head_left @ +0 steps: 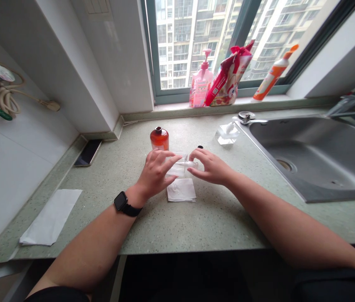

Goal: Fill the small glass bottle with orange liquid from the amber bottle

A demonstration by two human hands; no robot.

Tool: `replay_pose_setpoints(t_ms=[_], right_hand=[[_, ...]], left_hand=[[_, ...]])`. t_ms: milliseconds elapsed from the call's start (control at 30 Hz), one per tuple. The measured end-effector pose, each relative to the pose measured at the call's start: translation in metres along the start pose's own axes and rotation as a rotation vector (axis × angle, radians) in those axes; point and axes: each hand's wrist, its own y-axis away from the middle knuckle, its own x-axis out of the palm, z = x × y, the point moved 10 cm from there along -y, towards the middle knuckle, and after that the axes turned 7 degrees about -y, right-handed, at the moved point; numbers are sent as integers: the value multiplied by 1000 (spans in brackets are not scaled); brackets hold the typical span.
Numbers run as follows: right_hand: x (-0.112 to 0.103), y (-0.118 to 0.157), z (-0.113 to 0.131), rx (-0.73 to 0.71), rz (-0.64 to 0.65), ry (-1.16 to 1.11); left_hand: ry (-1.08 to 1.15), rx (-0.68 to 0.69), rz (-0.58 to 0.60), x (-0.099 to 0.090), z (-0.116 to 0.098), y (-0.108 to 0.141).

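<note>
A clear plastic bottle [177, 167] lies on its side between my hands, its narrow neck pointing right. My left hand [158, 170], with a black watch on the wrist, curves around the bottle's body. The thumb and fingers of my right hand [210, 165] close around the neck end. Just behind my left hand stands an amber bottle [159, 137] without a cap, its lower part hidden by the fingers. A small black cap [200, 147] sits behind my right hand. In front of the clear bottle lies a folded white tissue [181, 191].
A steel sink [306, 193] is on the right, with a faucet [253, 120]. Near it stands a clear pump container [227, 134]. A phone [88, 152] and white paper [51, 216] lie left. The windowsill holds a pink pump bottle [201, 86], red bag [228, 79] and orange-white bottle [272, 79].
</note>
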Motion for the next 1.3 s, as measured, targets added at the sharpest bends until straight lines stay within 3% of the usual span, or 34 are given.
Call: replay_pose_setpoints(t_ms=[167,367,600,800,1000,1100,1200,1300], right_hand=[[8,-2,-3,15,70,-35],[-1,0,-1,24,3,2],[6,-2,-6,35,70,-31],[-5,1,-2,10,-37,-125],[-5,-2,-9,23,-8,-156],[-18,-1,-16,64,-129,-174],[-34,3,-6,-12,-260,-232],[-34,6,14,-137,-218,-158]], left_hand=[[10,13,-2,0,-2,0],[0,3,-2,0,1,0],[5,10,8,1,-2,0],[9,-37,19,-1,3,0],[15,-59,8,-4,4,-1],[13,-71,5,-5,5,-1],[18,-75,-6,-6,7,-1],[19,-68,-11,-6,6,-1]])
